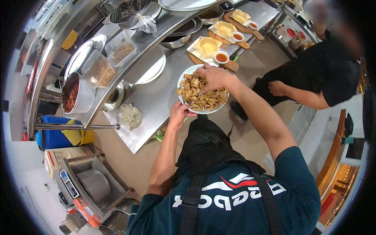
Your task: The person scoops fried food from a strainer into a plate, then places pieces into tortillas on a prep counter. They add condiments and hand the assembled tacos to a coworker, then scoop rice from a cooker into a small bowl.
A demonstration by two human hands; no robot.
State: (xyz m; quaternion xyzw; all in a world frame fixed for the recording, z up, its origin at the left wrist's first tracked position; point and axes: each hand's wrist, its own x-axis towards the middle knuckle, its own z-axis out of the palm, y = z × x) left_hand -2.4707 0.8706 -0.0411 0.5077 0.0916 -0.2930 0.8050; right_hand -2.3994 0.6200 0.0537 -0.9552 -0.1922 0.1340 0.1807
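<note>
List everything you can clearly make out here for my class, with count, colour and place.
Plate: one, white, centre
Food pieces: many, brown, on the plate
Counter: one, silver, ahead
Shelf: one, silver, above the counter
Wooden boards: three, brown, counter's far end
Thin pieces: three, yellow, on the boards
Sauce cups: three, white, on the boards
Tubs: two, clear, on the shelf
Bucket: one, white, shelf's left end
Cloth: one, beige, on the counter
Container: one, blue, left
Co-worker: one, black clothing, right
Shirt: one, dark teal, bottom
Left hand: one, bare, gripping the plate's rim
Right hand: one, bare, on the food pieces
</note>
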